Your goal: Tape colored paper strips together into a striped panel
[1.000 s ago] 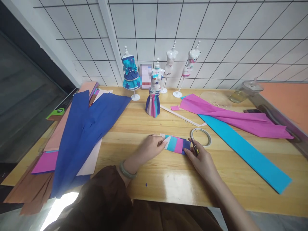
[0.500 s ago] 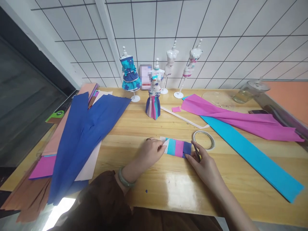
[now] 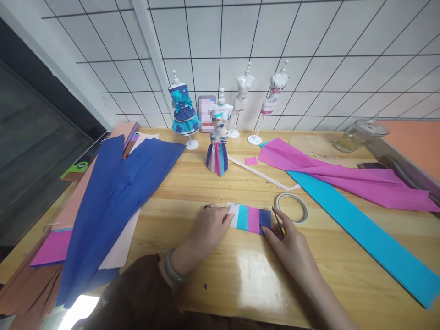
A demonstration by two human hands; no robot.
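Note:
A short striped piece of crepe paper (image 3: 248,218) in white, turquoise, pink and dark blue lies between my hands on the wooden table. My left hand (image 3: 212,225) pinches its white end between thumb and fingers. At the dark blue end, my right hand (image 3: 288,238) grips the edge, thumb on the paper. A thin dark tool with a yellow part (image 3: 280,226), perhaps small scissors, is tucked in the right fingers, mostly hidden. Just beyond that hand lies a roll of narrow tape (image 3: 292,207). A small mannequin (image 3: 217,158) in a striped skirt stands ahead.
Behind stand a mannequin in a blue dress (image 3: 184,110) and two white mannequins (image 3: 275,89). Dark blue paper (image 3: 137,178) covers the left side. Pink paper (image 3: 330,172) and a turquoise strip (image 3: 364,233) lie right, near a glass jar (image 3: 360,134). A white strip (image 3: 259,173) lies mid-table.
The view has tilted slightly, so everything sits a little lower. Both hands stay at the ends of the striped paper, with almost no other movement.

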